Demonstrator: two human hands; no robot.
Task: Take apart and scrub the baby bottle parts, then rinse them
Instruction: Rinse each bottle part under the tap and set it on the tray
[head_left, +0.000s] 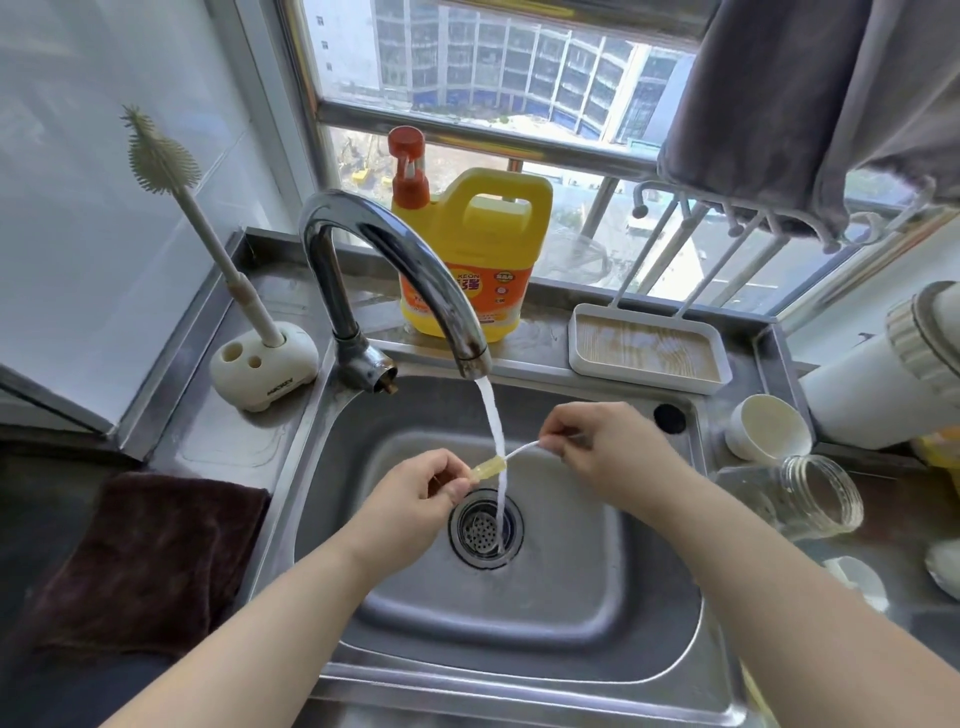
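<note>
Over the steel sink (519, 613), my left hand (415, 488) pinches a small yellowish weight piece (487, 466) of the bottle's straw. My right hand (602, 447) pinches the other end of the thin white straw tube (522, 450). The straw stretches between both hands under the running water (493, 431) from the chrome tap (395, 260). A clear glass bottle body (800, 499) lies on its side on the counter at the right. A white cap (766, 428) stands behind it. The bottle brush (171, 171) stands upright in its white holder (262, 364) at the left.
A yellow detergent jug (472, 249) stands on the sill behind the tap. A white tray (649, 345) sits to its right. A dark cloth (140, 561) lies left of the sink. A grey towel (810, 104) hangs top right. The drain strainer (485, 527) is below the hands.
</note>
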